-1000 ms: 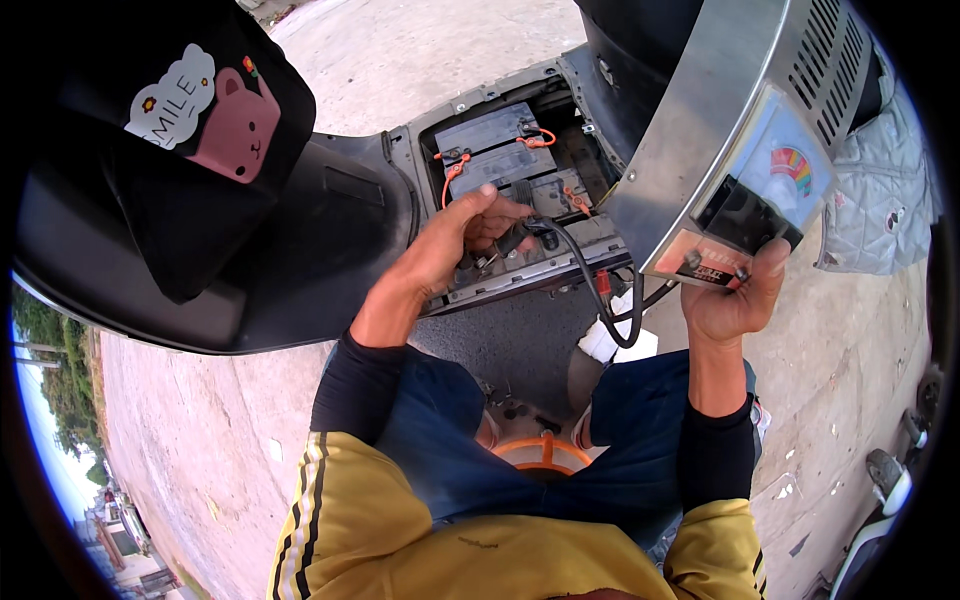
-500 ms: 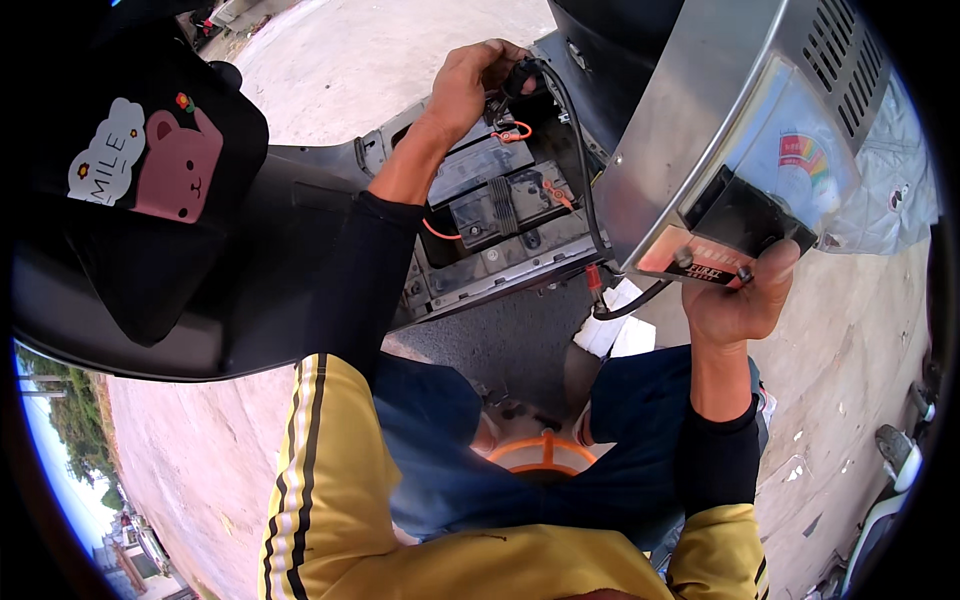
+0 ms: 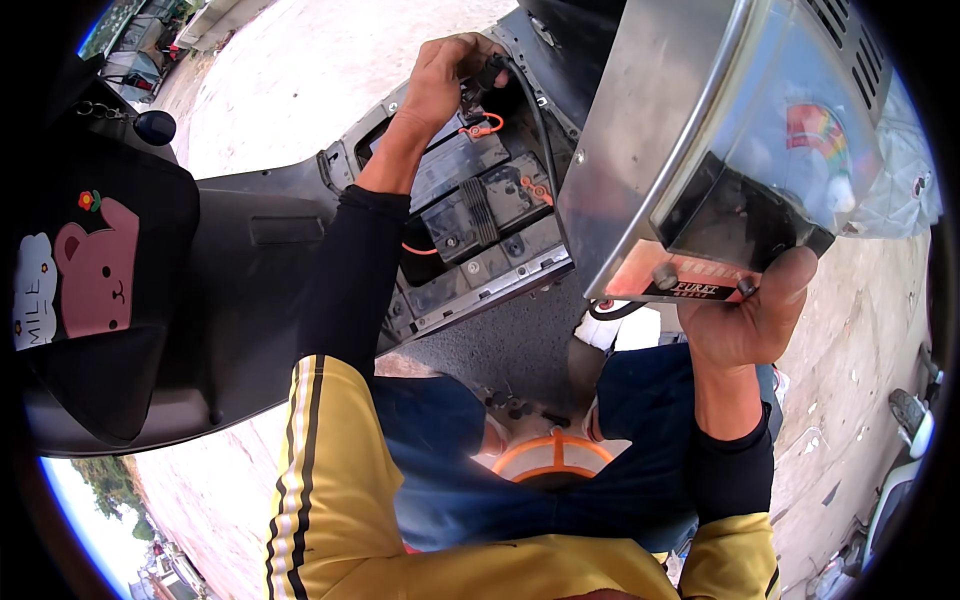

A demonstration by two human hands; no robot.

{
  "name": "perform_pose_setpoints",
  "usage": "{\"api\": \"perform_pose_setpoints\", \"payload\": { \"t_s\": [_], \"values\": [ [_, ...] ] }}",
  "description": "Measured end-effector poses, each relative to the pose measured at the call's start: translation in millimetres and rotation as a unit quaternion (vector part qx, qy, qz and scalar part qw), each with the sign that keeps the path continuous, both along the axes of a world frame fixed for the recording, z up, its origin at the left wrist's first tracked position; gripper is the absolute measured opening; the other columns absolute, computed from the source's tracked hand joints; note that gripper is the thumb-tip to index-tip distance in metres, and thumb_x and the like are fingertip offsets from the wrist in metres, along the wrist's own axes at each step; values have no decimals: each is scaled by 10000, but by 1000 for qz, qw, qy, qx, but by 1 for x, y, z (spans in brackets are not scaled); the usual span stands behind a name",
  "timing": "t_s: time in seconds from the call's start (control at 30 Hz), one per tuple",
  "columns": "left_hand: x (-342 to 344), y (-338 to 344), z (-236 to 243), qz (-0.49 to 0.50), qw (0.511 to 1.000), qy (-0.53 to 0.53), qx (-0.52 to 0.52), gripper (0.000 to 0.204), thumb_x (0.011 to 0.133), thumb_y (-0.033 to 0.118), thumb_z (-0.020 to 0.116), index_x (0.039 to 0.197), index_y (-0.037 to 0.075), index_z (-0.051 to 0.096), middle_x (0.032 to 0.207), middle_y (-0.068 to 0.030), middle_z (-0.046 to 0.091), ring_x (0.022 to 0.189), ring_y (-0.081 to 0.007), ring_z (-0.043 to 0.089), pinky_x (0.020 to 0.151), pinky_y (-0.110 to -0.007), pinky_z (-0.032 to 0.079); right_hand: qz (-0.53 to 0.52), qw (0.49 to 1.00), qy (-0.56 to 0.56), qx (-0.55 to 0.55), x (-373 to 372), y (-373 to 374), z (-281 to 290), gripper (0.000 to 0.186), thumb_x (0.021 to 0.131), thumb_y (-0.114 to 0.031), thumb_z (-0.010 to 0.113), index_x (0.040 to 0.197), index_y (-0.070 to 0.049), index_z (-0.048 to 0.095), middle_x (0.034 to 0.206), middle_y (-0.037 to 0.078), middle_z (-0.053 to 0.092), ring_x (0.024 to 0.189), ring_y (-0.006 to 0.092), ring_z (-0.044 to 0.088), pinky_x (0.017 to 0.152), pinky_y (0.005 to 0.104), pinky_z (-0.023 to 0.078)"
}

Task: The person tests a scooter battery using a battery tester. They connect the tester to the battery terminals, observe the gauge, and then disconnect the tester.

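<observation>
My left hand [image 3: 445, 85] is closed around a black connector [image 3: 487, 74] on a thick black cable [image 3: 537, 115], at the far edge of an open battery compartment. Its fingertips are partly hidden. Inside the compartment sit dark batteries [image 3: 487, 205] with orange-red leads [image 3: 537, 190] and a black ribbed strap. My right hand [image 3: 745, 325] grips the lower edge of a boxy metal battery tester [image 3: 650, 130], thumb at the front and fingers hidden beneath. The tester has a coloured dial [image 3: 818, 130] behind a glossy cover. Its needle cannot be made out.
The compartment belongs to a black scooter body [image 3: 265, 205], whose bear-printed black cover [image 3: 105, 265] is at left. Between my feet is an orange frame [image 3: 555, 455]. White paper [image 3: 625, 328] lies below the tester. Pale ground surrounds the scooter; vehicles stand at the right edge.
The tester appears larger, its lower edge farther left, and it now hides the red cable end seen before. Both hands keep their grip. The scooter has shifted left in view.
</observation>
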State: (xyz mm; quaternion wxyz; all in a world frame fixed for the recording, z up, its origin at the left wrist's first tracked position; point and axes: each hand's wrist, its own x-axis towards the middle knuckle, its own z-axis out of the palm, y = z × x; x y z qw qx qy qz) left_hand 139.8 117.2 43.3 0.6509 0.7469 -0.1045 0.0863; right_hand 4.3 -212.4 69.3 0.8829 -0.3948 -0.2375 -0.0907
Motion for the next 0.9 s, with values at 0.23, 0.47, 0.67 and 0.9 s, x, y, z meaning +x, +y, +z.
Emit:
{"api": "perform_pose_setpoints", "payload": {
  "t_s": [0.23, 0.47, 0.67, 0.9],
  "values": [
    [-7, 6, 4, -33, 999, -10, 40, 481, 1005, 228, 328, 985, -100, 680, 770, -143, 696, 717, -184, 648, 777, -286, 511, -15, 993, 33, -112, -10, -9, -10, 717, 890, -249, 714, 1450, 39, 372, 1378, 152, 517, 1254, 284, 532, 1105, 436, 403],
    [-10, 6, -3, -43, 993, -88, 62, 475, 998, 186, 312, 926, -114, 673, 818, -164, 700, 720, -192, 666, 755, -299, 536, 172, 980, 49, 84, -10, 2, -1, 673, 1004, -483, 494, 1449, 20, 449, 1363, 155, 606, 1210, 284, 626, 1030, 426, 516],
    [-22, -3, -9, -35, 968, -196, 153, 467, 981, 146, 298, 877, -124, 665, 846, -178, 702, 715, -204, 666, 735, -307, 549, 211, 960, 97, 158, -18, -5, -3, 753, 913, -475, 663, 1471, -30, 425, 1427, 133, 540, 1306, 300, 538, 1105, 465, 432],
    [-12, -11, -23, 9, 984, -158, 77, 463, 984, 128, 280, 896, -108, 668, 836, -155, 716, 712, -190, 675, 724, -290, 560, 129, 970, 166, 125, -18, -18, -10, 725, 887, -350, 720, 1467, -40, 417, 1460, 122, 501, 1321, 279, 505, 1132, 431, 385]
  ]
}}
